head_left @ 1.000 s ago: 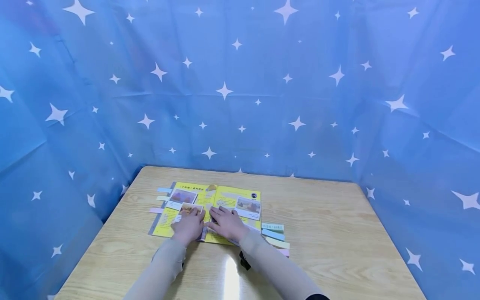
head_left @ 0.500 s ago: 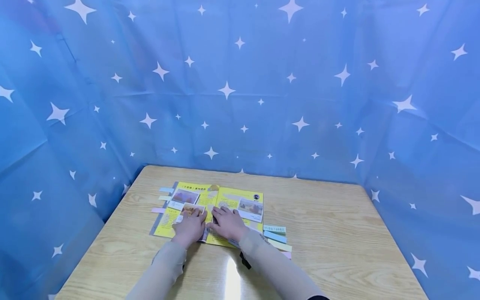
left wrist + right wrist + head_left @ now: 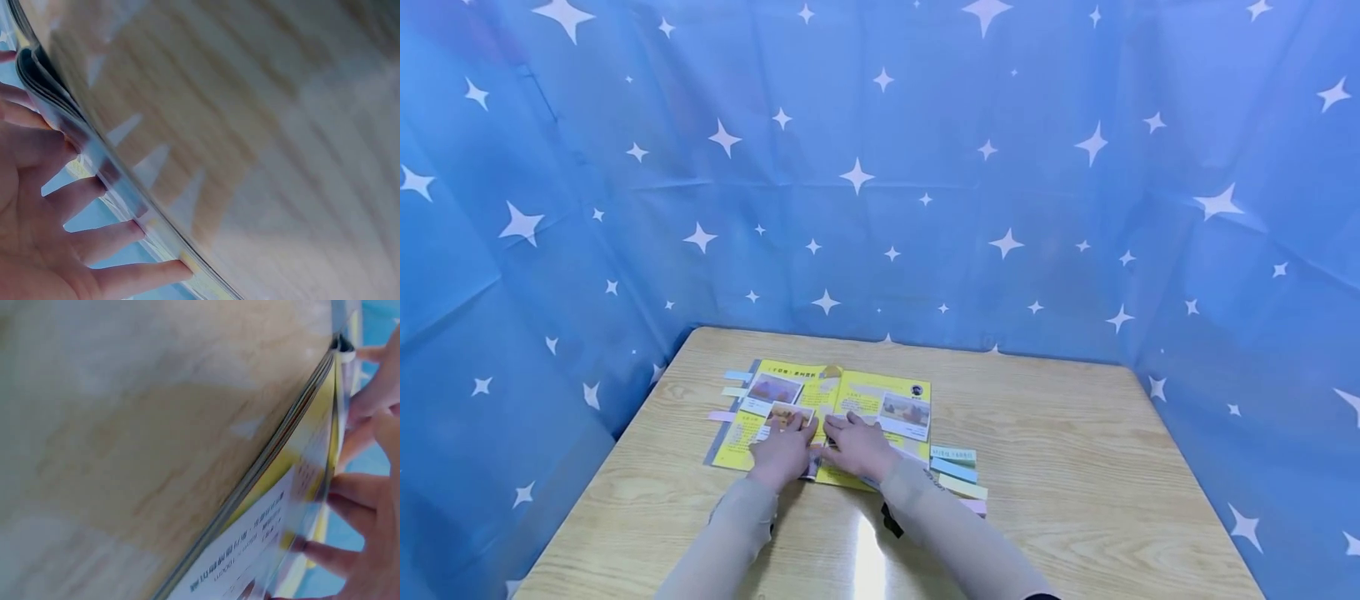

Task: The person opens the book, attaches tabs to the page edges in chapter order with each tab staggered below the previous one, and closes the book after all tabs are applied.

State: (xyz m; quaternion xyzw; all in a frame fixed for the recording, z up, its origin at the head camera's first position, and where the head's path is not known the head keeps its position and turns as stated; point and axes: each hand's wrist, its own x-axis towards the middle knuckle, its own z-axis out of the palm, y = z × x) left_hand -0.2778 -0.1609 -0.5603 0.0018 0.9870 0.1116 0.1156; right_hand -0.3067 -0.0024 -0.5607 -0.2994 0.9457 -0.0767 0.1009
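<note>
An open book (image 3: 868, 382) with yellow pages, printed text and pictures lies on the table. My left hand (image 3: 782, 454) rests on its left page beside the spine, fingers spread over a small picture. Just right of the spine, my right hand (image 3: 861, 448) presses on the right page with its fingers spread. In the left wrist view, the fingertips (image 3: 172, 270) touch the page surface near the book's edge. The right wrist view shows my right hand (image 3: 362, 531) against a page, with a white printed caption (image 3: 240, 544) close by. The hands hide the lower middle of both pages.
Colored sticky tabs (image 3: 955, 471) stick out past the book's right edge, and more tabs (image 3: 735, 392) past its left edge. The wooden table (image 3: 1052, 450) extends to the right. A blue star-patterned curtain (image 3: 925, 167) surrounds the table's back and sides.
The head view shifts slightly, so the whole scene sits a little further right. Both hands stay in about the same place on the book.
</note>
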